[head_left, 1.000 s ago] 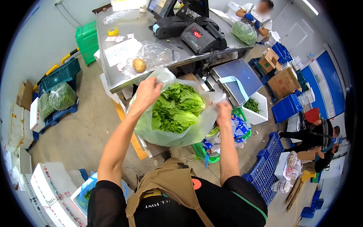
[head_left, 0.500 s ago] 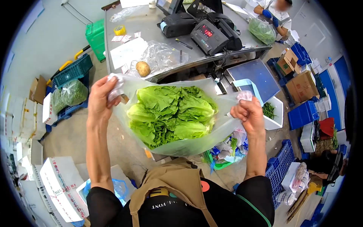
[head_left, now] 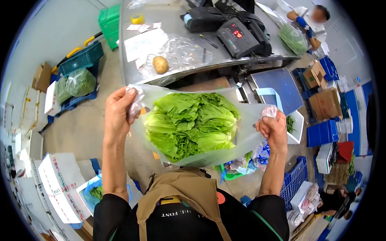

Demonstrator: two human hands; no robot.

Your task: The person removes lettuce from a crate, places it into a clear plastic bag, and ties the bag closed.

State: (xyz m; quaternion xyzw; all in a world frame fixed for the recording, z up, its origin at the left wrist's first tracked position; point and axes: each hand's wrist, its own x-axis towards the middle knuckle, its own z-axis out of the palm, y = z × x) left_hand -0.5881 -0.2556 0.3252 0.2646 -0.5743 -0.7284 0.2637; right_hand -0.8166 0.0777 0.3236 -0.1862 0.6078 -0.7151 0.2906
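Across the far part of the view, showing a metal table [head_left: 173, 20], running broadly left to right and filling the background. Just short of its near edge, showing a translucent bag [head_left: 251, 120], spreading sideways across the middle, opening upward, and following a left-to-right long axis, dipping slightly toward the bottom of the view at the right end. Inside this bag, showing leafy lettuce [head_left: 191, 124], resting centrally, sharing the same sideways axis, and lying rightward of the left hand [head_left: 118, 106] and leftward of the right hand [head_left: 274, 127], sitting a little nearer the left. Showing pale stem ends chiefly at the right side, probably pointing bases that way, but also showing pale ribs at the left margin, so giving no single certain direction. At the left end, gripping one gathered corner of the bag between thumb and curled fingers, leaving no open gap. At the right end, likewise gripping the opposite corner in tightly folded fingers, lower in the view. Between both grips, holding the mouth wide and leaving the lettuce uncovered. On the table, near its front edge, showing a single potato [head_left: 160, 64], resting apart from the bag.
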